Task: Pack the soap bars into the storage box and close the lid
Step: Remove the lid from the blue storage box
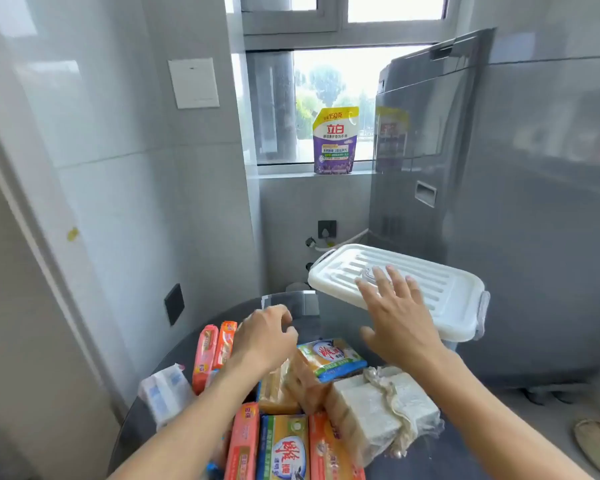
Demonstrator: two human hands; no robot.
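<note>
A white box [461, 327] with its ribbed lid [430, 282] on sits at the far right of a dark round table [329, 327]. The right hand [400, 318] is spread flat, fingers straight, over the near left part of the lid; whether it touches the lid cannot be told. The left hand [265, 336] hovers to the left of it with fingers loosely curled, holding nothing. The soap bars [284, 445] lie in a heap on the near side of the table, outside the box: orange-wrapped ones at the left and near edge, a yellow and blue pack between them, another blue-edged pack [331, 358] just under the right hand, and pale bars in clear wrap [378, 414] at the right. A detergent pouch [335, 142] stands on the far windowsill, beside a grey washing machine [465, 185].
</note>
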